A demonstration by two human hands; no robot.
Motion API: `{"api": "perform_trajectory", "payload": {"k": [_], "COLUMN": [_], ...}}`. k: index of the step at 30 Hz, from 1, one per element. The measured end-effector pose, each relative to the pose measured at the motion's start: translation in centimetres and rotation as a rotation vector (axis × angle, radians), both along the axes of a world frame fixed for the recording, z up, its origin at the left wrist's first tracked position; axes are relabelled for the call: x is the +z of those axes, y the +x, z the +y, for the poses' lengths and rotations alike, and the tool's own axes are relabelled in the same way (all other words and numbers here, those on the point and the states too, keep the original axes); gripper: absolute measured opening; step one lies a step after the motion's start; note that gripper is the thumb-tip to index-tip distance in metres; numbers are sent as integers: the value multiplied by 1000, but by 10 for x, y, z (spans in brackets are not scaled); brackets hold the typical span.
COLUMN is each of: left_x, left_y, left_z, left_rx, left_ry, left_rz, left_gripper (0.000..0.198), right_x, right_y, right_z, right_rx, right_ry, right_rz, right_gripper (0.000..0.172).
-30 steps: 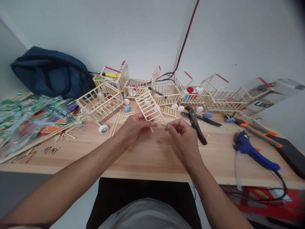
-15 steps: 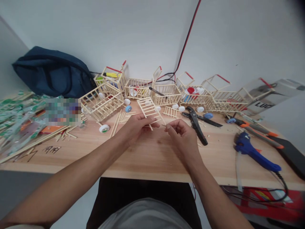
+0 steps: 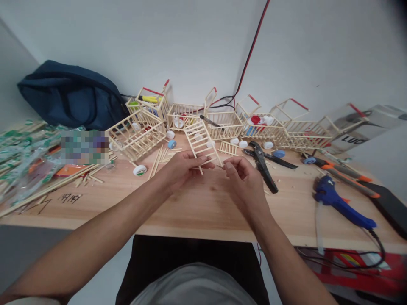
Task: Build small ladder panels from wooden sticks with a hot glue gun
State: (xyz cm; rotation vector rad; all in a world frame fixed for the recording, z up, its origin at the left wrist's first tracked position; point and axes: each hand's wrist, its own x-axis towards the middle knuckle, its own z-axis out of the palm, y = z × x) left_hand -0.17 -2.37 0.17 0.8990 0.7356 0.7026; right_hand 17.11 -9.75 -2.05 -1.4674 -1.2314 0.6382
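Note:
My left hand (image 3: 184,170) is closed on a ladder-like panel of thin wooden sticks (image 3: 201,143), with the thumb over its near left part. The panel slants up and away from me, its far end in front of the carts. My right hand (image 3: 243,173) is pinched at the panel's near right corner. A thin wooden stick end (image 3: 219,166) shows at those fingertips; the rest of it is hidden. A smaller stick ladder (image 3: 227,148) lies behind my right hand, and black pliers (image 3: 263,167) rest to its right.
Several small stick-built carts (image 3: 222,125) with red handles line the wall. A blue hot glue gun (image 3: 343,205) and orange-grey pliers (image 3: 348,176) lie at right. Loose sticks (image 3: 155,163), plastic wrappers (image 3: 28,152) and a dark blue bag (image 3: 73,95) are at left.
The hands and panel have barely moved. My right fingertips are slightly farther right, and the panel's far end sits a little higher in view.

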Motion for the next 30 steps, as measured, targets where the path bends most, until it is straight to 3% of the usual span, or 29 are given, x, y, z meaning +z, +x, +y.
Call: {"api": "perform_trajectory", "payload": {"k": [17, 23, 30], "left_x": [0, -1, -1], "left_y": [1, 0, -6], "left_z": [0, 5, 10], "left_rx": [-44, 46, 77], "left_ry": [55, 196, 390], "left_rz": [29, 116, 233], "left_gripper": [33, 40, 27], "right_x": [-2, -4, -4], "right_y": [3, 4, 4], "right_z": [-1, 0, 0], "right_rx": [68, 89, 88], "right_ry": [-69, -61, -93], "right_rz": [-48, -5, -4], "right_gripper": [14, 11, 13]}}
